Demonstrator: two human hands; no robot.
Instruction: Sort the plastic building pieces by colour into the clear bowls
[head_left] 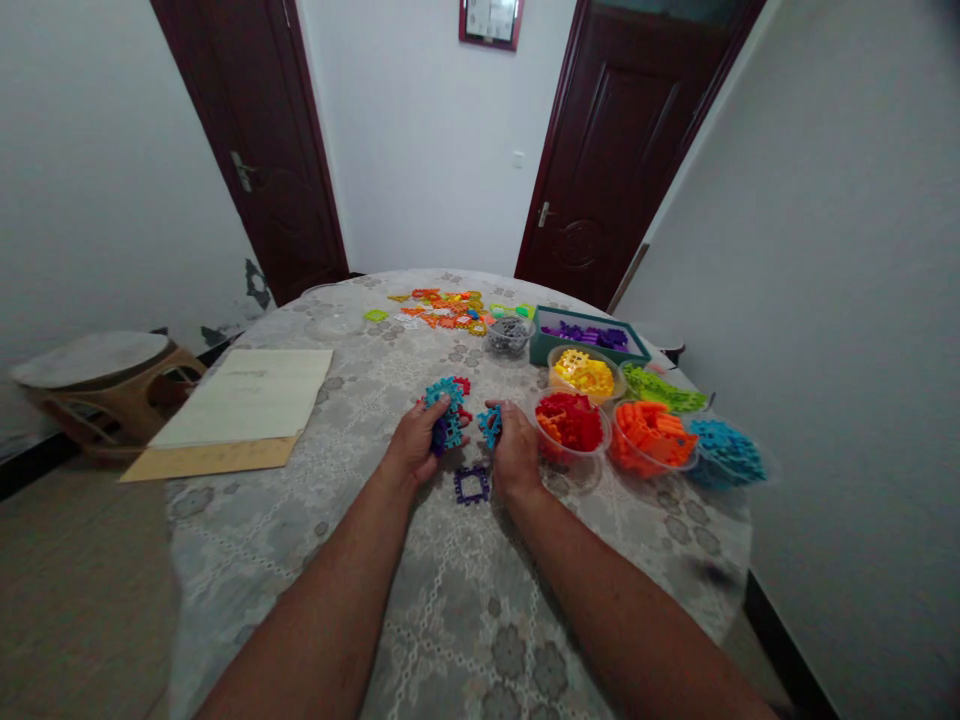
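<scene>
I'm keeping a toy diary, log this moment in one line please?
left hand: holds blue, purple, red interlocking pieces; right hand: holds blue interlocking piece; tablecloth: purple square frame; near right hand: bowl of mostly red pieces

Pale and Plain All Round Me

I face a white back wall (420,150) at top centre, bearing a framed picture (491,22) and a switch plate (518,159). Dark reddish-brown doors flank it: a left door (247,90), upper left, and a right door (622,150), upper right. At mid-left, the left wall (97,150) has dark, damaged patches (256,283) near a rounded wooden stool (90,362). My table (442,620), lower centre, wears a grey floral cloth. Tan floor (82,570) fills the lower left; the light looks dim.
</scene>
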